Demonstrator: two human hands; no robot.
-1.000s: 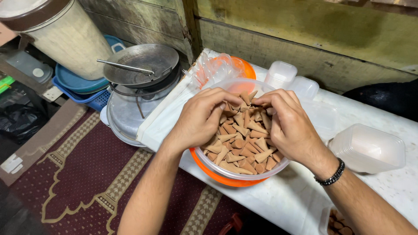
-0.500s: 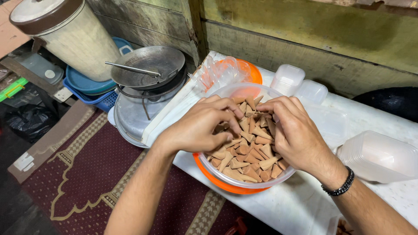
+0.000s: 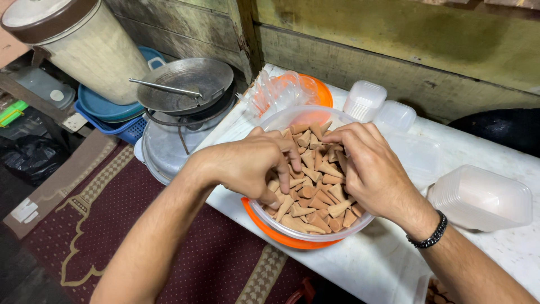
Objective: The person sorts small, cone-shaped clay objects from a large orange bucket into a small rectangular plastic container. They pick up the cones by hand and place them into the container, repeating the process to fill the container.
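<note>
Digging both hands into cone-filled bowl (image 3: 270, 121), metal pan (image 3: 185, 84) left, plastic tubs (image 3: 478, 197) right

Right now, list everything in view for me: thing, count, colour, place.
cone-shaped pieces: many, brown, piled in the clear bowl
clear bowl: one, transparent, on the orange bowl
orange bowl: one, under the clear bowl
plastic bag: one, clear, behind the bowls
lidded tubs: two, translucent white, far side of the table
stacked containers: one stack, translucent, right side
table: one, white
metal pan: one, grey, left of the table
blue basins: stack, left
big canister: one, cream with brown lid, top left
rug: one, maroon, floor
wristband: one, black, right wrist
left hand: in the cones
right hand: in the cones
</note>
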